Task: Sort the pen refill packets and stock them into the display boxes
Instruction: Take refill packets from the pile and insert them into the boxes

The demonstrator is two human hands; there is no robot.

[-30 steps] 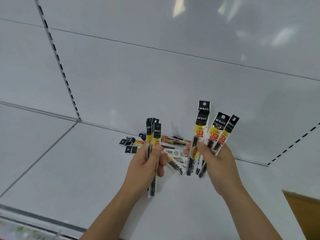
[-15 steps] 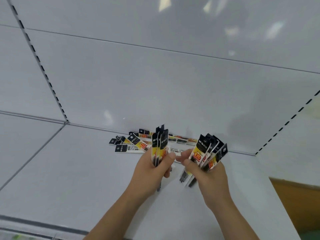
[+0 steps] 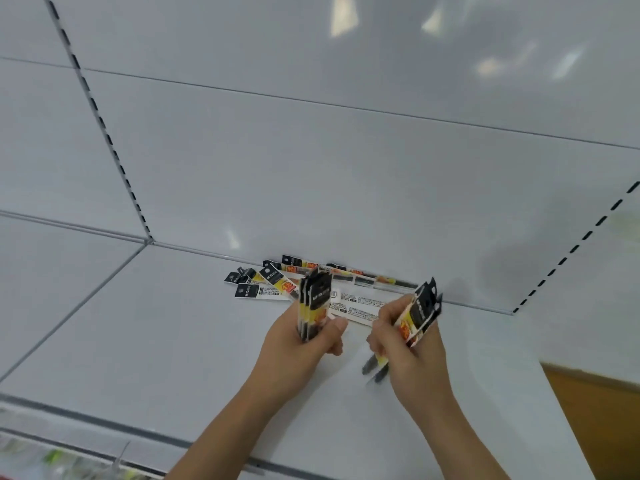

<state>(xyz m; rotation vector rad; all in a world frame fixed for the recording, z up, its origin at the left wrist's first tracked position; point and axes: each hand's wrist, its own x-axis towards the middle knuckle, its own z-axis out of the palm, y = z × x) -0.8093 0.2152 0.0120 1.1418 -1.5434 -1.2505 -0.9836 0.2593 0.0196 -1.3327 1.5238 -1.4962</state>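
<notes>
My left hand (image 3: 301, 344) grips an upright bundle of pen refill packets (image 3: 317, 299), black-topped with yellow and orange labels. My right hand (image 3: 405, 348) holds a second bundle of refill packets (image 3: 420, 311), tilted to the right, their dark refill tips poking out below my fingers. Behind both hands a loose pile of refill packets (image 3: 277, 284) lies flat on the white shelf (image 3: 156, 341) against the back panel, some face up and some showing white printed backs. No display box is in view.
The white back wall (image 3: 311, 168) rises behind the pile, with slotted uprights at left and right. The shelf's front edge runs along the bottom. An orange-brown surface (image 3: 602, 427) shows beyond the shelf's right end. Blurred goods sit at the bottom left.
Both hands have come down toward the shelf. The fanned packets in my right hand have been gathered into a tighter, tilted bundle. The left bundle stays upright.
</notes>
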